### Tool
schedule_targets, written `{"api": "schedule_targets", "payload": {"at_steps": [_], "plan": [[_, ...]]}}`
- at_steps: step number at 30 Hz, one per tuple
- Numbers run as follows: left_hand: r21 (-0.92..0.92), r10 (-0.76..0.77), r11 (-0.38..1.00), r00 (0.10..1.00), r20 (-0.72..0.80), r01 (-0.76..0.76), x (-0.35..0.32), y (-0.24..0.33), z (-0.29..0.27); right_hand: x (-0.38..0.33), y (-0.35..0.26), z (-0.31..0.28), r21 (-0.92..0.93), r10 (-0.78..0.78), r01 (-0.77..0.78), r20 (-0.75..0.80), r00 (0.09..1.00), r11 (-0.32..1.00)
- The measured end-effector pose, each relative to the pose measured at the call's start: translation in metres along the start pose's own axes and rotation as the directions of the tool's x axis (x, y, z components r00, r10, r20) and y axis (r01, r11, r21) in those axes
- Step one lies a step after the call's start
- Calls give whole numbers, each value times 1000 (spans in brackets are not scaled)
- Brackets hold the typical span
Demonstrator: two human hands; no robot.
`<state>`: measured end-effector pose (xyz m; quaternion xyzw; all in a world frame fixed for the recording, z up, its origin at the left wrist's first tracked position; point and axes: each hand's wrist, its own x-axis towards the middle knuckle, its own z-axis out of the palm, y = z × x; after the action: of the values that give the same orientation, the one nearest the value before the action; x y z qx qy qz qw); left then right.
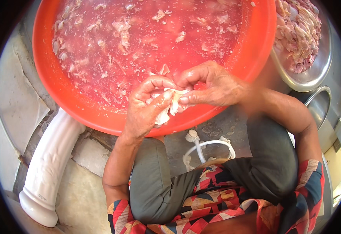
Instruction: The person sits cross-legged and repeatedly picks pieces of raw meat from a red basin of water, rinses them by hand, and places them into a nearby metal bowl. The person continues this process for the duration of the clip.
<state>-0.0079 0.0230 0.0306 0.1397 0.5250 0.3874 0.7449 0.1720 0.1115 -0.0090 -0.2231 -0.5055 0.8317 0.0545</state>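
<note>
My left hand (142, 107) and my right hand (217, 86) meet over the near rim of a wide red basin (96, 124). Between them is a soft, whitish piece of raw meat or skin (175, 105), with a yellowish tinge in the middle. The fingers of my left hand curl round it, and part of it hangs below them. My right hand pinches its right end between thumb and fingers. Cloudy liquid, tinted red by the basin, holds many floating pale scraps (121, 29). What kind of meat this is, I cannot tell.
A metal bowl (310, 83) heaped with pinkish raw meat pieces (298, 37) stands at the far right, with another metal vessel (322, 106) nearer. On the left, a white ceramic pedestal (53, 163) lies on stone slabs. A white hose (198, 151) lies between my knees.
</note>
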Motion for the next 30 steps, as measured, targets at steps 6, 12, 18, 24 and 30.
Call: {"api": "schedule_targets", "payload": {"at_steps": [6, 12, 18, 24, 30], "plan": [[259, 86, 963, 996, -22, -77, -5, 2, 3, -10, -7, 1, -94, -103, 93, -106, 989, 991], [456, 343, 841, 939, -30, -293, -5, -11, 2, -11, -6, 5, -387, -401, 323, -141, 905, 864], [576, 389, 738, 919, 61, -351, -5, -11, 1, -14, -3, 7, -438, -440, 350, -121, 890, 828], [558, 458, 747, 888, -38, -361, -6, -9, 2, -17, -2, 5, -506, -420, 290, -161, 893, 812], [775, 718, 306, 668, 194, -553, -1, -8, 0, -17, 1, -1, -666, -479, 261, -164, 862, 698]]}}
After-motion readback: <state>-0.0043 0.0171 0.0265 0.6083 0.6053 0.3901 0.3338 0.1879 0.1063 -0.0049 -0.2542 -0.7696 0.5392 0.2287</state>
